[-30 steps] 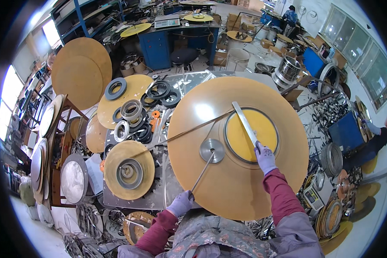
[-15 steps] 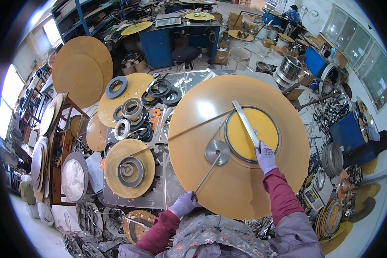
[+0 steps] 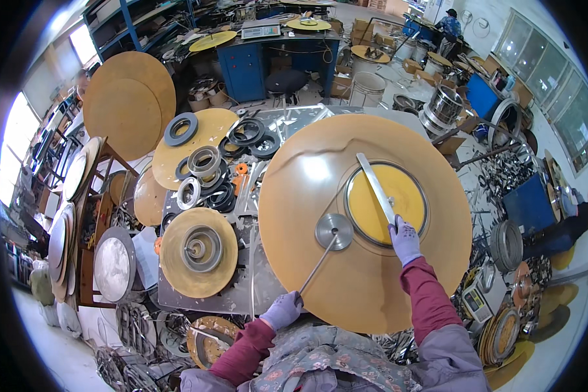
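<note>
Both my gloved hands work over a large tan round board [image 3: 307, 274] in front of me. My left hand [image 3: 283, 310], at the board's near left edge, is closed on the end of a thin metal rod [image 3: 319, 266]. The rod's far end meets the middle of a grey metal disc [image 3: 334, 232]. My right hand [image 3: 405, 240] grips the near end of a flat metal bar [image 3: 375, 187]. That bar lies across a yellow disc [image 3: 364, 212] with a dark ring [image 3: 426, 212] around its edge. Between grey disc and ring a thin strip seems to run.
Left of the board, a smaller round board [image 3: 173, 264] carries a spiral-wound ring [image 3: 204, 261]. Behind it lie several grey and black rings [image 3: 181, 129] and orange pieces [image 3: 242, 168]. Metal scrap [image 3: 503, 170] is heaped at the right. A blue desk [image 3: 242, 68] stands beyond the table.
The thin line across the board's left part was straight; a wavy line now shows farther up. The spiral on the smaller board looks different. My hands keep nearly the same places.
</note>
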Action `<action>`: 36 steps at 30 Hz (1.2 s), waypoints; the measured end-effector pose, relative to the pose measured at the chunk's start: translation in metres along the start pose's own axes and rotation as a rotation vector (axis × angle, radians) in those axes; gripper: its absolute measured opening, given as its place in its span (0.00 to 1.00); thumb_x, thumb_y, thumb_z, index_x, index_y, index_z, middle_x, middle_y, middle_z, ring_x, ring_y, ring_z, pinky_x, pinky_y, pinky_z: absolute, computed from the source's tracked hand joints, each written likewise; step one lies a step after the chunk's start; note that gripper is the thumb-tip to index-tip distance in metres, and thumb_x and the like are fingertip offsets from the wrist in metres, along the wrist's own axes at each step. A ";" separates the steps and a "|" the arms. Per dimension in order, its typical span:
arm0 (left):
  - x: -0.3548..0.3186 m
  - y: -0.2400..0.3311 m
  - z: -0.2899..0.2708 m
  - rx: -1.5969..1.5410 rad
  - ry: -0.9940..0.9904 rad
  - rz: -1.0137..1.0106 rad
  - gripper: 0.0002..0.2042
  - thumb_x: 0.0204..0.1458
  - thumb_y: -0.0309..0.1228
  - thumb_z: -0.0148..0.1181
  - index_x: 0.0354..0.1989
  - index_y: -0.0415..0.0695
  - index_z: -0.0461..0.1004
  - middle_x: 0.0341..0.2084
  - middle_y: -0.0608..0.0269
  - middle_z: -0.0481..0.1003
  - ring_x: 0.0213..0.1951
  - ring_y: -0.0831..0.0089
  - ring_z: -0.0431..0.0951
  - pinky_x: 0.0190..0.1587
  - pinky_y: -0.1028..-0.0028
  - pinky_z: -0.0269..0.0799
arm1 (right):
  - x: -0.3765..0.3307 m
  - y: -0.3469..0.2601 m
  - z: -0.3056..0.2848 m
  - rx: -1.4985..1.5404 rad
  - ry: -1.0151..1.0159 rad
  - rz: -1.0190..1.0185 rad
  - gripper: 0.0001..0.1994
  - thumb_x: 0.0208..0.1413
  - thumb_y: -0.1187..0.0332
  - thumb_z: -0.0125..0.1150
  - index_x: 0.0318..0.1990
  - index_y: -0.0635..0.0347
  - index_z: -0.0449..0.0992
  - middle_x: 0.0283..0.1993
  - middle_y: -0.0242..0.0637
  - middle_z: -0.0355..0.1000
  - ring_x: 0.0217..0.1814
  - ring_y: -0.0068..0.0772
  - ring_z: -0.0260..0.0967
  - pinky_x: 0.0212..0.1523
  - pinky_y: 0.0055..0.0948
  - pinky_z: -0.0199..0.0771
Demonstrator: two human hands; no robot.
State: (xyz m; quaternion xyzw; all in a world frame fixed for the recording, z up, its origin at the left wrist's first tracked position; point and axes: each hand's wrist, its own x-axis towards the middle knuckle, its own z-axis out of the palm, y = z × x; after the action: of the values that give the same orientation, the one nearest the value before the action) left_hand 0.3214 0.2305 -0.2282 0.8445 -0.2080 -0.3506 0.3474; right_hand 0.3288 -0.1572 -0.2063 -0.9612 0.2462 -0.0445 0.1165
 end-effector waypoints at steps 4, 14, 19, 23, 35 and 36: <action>0.000 -0.002 0.003 0.010 0.011 0.012 0.10 0.54 0.30 0.50 0.37 0.34 0.70 0.31 0.38 0.75 0.38 0.43 0.75 0.41 0.55 0.70 | -0.002 0.001 0.002 0.030 0.058 -0.017 0.19 0.57 0.60 0.54 0.51 0.64 0.68 0.36 0.53 0.73 0.39 0.53 0.71 0.42 0.44 0.70; 0.005 0.002 -0.011 0.099 0.083 -0.051 0.09 0.54 0.30 0.49 0.36 0.35 0.70 0.31 0.40 0.75 0.38 0.44 0.75 0.40 0.56 0.70 | -0.009 0.007 0.001 -0.012 -0.043 -0.087 0.22 0.58 0.57 0.52 0.54 0.61 0.66 0.38 0.49 0.72 0.42 0.50 0.71 0.42 0.43 0.71; 0.001 -0.007 -0.025 0.167 0.053 -0.017 0.10 0.53 0.28 0.48 0.38 0.34 0.69 0.30 0.39 0.75 0.38 0.44 0.76 0.41 0.54 0.70 | -0.021 0.006 0.000 0.003 -0.038 -0.110 0.21 0.58 0.57 0.51 0.55 0.59 0.65 0.39 0.49 0.71 0.43 0.49 0.71 0.43 0.42 0.71; -0.006 0.000 -0.020 0.167 -0.013 0.043 0.11 0.54 0.29 0.48 0.40 0.34 0.69 0.32 0.39 0.75 0.40 0.43 0.75 0.43 0.54 0.69 | -0.031 0.011 0.004 0.077 -0.014 -0.098 0.21 0.58 0.57 0.51 0.55 0.56 0.63 0.39 0.51 0.71 0.43 0.50 0.71 0.43 0.43 0.71; 0.005 -0.025 0.011 0.183 -0.045 0.206 0.07 0.52 0.26 0.51 0.35 0.36 0.72 0.28 0.45 0.76 0.35 0.47 0.76 0.38 0.57 0.70 | -0.108 0.101 0.022 -0.025 0.117 0.379 0.20 0.58 0.57 0.49 0.58 0.48 0.64 0.39 0.49 0.68 0.35 0.51 0.72 0.35 0.47 0.73; 0.001 -0.023 0.008 0.197 -0.050 0.221 0.06 0.52 0.26 0.50 0.34 0.36 0.72 0.27 0.45 0.76 0.35 0.47 0.76 0.38 0.58 0.70 | -0.108 0.096 0.024 -0.024 0.090 0.381 0.20 0.58 0.57 0.49 0.58 0.48 0.64 0.39 0.49 0.68 0.35 0.51 0.72 0.35 0.47 0.73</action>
State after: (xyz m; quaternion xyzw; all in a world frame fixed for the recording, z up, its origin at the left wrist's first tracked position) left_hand 0.3190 0.2419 -0.2494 0.8376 -0.3415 -0.3090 0.2939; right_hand 0.1932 -0.1820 -0.2566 -0.8956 0.4290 -0.0617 0.1000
